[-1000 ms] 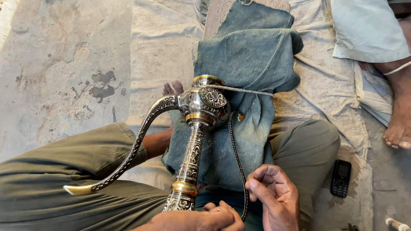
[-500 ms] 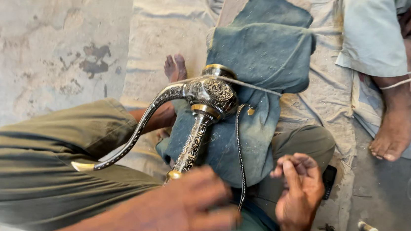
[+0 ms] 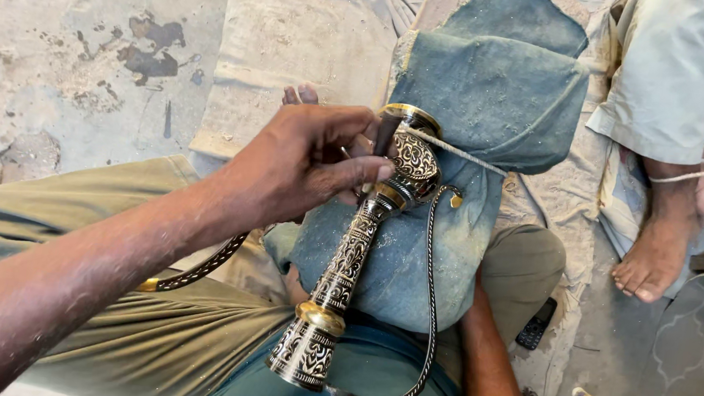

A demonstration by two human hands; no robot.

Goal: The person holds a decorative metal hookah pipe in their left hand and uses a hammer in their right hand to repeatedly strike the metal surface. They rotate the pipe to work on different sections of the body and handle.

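I see my left hand point(image 3: 312, 165) reaching across from the lower left, fingers curled together around the bulbous upper body of the ornate brass vessel point(image 3: 356, 249). The thumb lies along the near side of the bulb and the fingertips hide part of its rim — closed on the vessel, grip looks firm.

The vessel lies tilted on my lap, its flared engraved foot toward me at the bottom centre and its mouth pointing away toward the upper right. It is black and gold with dense scroll patterning. It rests on a dusty blue cloth pad point(image 3: 488, 99) that runs from my lap out over the floor covering. A thin curved handle point(image 3: 429, 315) arcs along the vessel's right side, and a long curved spout point(image 3: 193, 271) shows at left, partly hidden under my forearm.

A taut cord point(image 3: 458, 152) runs from the vessel's mouth rightward across the pad, toward the right edge of view.

My right forearm point(image 3: 486, 363) shows at lower right, but the hand itself is tucked beneath the pad — I cannot tell whether it is closed or spread.

Surroundings: another person's bare foot point(image 3: 656, 259) on the floor at right, a small dark phone point(image 3: 536, 323) just beside my knee, stained concrete floor point(image 3: 67, 54) at upper left.
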